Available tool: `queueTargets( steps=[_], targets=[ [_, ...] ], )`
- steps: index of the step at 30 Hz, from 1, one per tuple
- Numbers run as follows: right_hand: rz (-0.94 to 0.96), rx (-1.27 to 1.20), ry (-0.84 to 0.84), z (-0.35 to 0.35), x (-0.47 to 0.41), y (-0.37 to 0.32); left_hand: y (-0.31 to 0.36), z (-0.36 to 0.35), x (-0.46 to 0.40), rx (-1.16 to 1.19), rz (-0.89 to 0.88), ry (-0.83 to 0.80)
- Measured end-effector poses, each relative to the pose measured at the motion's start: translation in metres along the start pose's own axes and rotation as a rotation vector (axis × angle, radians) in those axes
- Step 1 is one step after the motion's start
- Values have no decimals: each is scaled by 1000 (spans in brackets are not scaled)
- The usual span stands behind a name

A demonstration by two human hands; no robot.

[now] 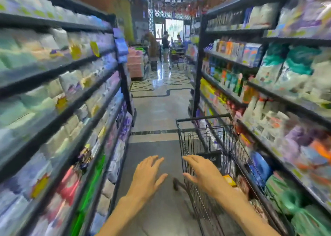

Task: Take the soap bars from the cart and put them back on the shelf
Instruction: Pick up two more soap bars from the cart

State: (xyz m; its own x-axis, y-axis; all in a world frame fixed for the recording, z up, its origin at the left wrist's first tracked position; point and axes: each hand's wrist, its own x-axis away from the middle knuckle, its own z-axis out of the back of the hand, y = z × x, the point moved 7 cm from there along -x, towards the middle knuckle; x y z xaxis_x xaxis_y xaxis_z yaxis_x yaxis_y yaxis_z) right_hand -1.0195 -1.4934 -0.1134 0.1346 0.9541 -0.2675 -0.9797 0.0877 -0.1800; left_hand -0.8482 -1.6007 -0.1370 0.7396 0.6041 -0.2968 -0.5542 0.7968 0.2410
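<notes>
**Both hands open above the aisle floor, cart at the right-hand shelves**

Head view: the person stands in a narrow shop aisle, both bare arms stretched forward. The left hand [147, 173] is spread, fingers straight and slightly apart, palm down, over the grey floor [157, 110]; it holds nothing. The right hand [201, 173] is likewise open with straight fingers and holds nothing; it lies in front of the cart's near left edge, and whether it touches the wire cannot be told from this angle.

The cart [206, 139], a black wire trolley, stands just beside the right shelves [268, 99], its far rim raised and its basket running toward the camera. Inside the basket, low on the right, a small yellow pack [230, 180] shows beside a reddish one [241, 182]; these may be the soap bars, but motion blur leaves the labels unreadable.

The right shelves carry bottles and boxes on the farther bays and soft white, teal, purple and green packs nearer the camera. The left shelves [62, 92] hold rows of pale wrapped packs with yellow tags, heavily smeared by blur.

At the far end of the aisle the floor turns glossy and patterned. A person [165, 42] stands there near another trolley, with stacked pink crates [135, 63] to the left and a bright doorway behind.
</notes>
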Motion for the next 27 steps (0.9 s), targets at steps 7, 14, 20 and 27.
queueTargets(
  steps=[7, 14, 20, 27],
  targets=[
    [-137, 5, -2, -1, -96, 82, -26, -29, -143, 14, -69, -16],
    [-409, 82, 54, 0, -126, 188, 21, -97, -295, 99, -392, -95],
    [-769, 105, 91, 8, -108, 265, 89, -154, -383, 168, -723, -221],
    [-1158, 157, 165, 15, -27, 307, 200, -223, -409, 296, -1073, -414]
  ],
)
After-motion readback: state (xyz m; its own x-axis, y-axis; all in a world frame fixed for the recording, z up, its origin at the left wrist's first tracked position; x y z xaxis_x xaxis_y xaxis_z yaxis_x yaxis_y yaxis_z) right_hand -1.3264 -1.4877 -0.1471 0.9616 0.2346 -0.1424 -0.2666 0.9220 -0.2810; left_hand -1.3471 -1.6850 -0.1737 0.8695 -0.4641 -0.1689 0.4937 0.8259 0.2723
